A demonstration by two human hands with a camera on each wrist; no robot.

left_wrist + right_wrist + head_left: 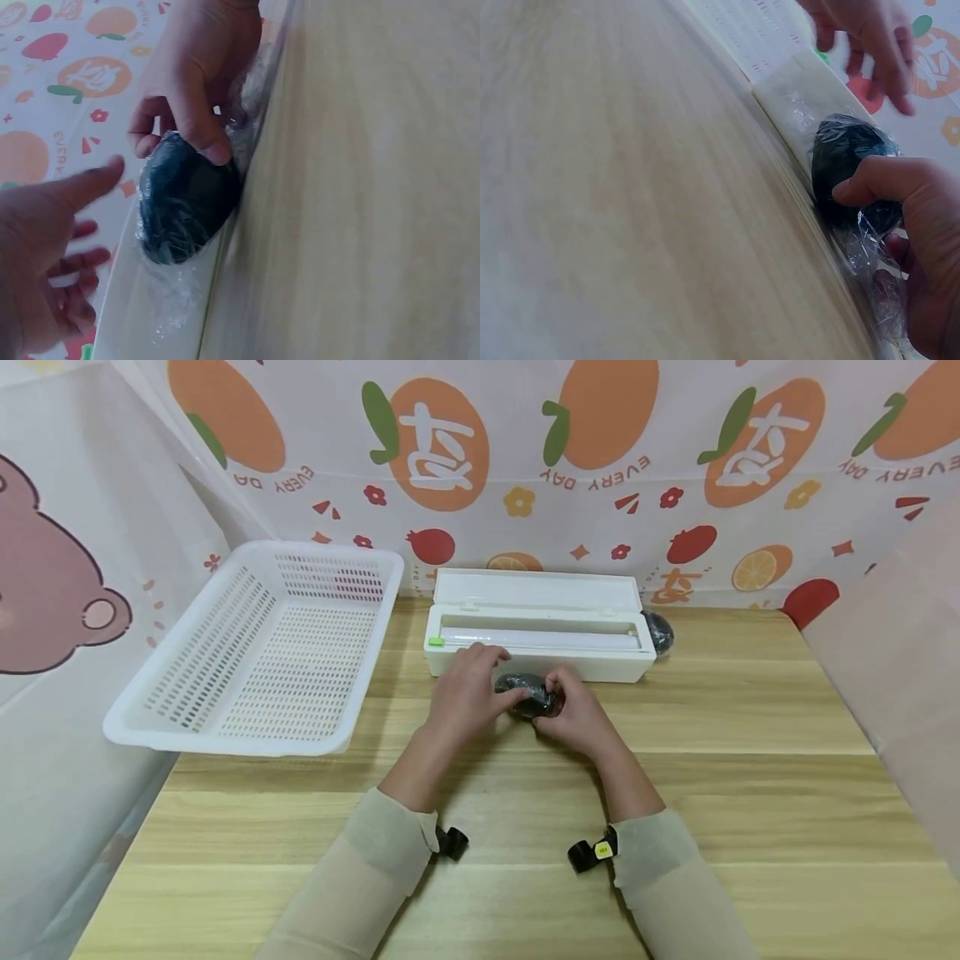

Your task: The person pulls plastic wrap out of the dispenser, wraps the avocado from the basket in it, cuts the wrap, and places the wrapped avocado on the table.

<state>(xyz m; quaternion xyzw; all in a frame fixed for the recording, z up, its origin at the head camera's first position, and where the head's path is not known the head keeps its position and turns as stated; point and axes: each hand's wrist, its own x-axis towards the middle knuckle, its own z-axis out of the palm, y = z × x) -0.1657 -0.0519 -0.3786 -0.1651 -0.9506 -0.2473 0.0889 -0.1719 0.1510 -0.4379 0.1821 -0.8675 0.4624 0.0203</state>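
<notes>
A dark oval object (516,683) (184,199), wrapped in clear cling film (866,240), is in front of a white cling film dispenser (585,668). My right hand (576,714) (930,232) grips it, with the thumb laid across its dark surface and loose film bunched by the fingers. On the other side, my left hand (467,693) (37,262) is spread beside the object; both wrist views show a gap between them. The dispenser's lid (536,589) is raised, showing a white roll (540,638) inside and a green slider (436,642) at the left end.
A white perforated basket (225,745) stands on the left. Another dark, film-wrapped object (660,633) sits against the dispenser's right end. Behind them hangs a fruit-printed curtain (517,539). The wooden table (750,827) extends to the right and front.
</notes>
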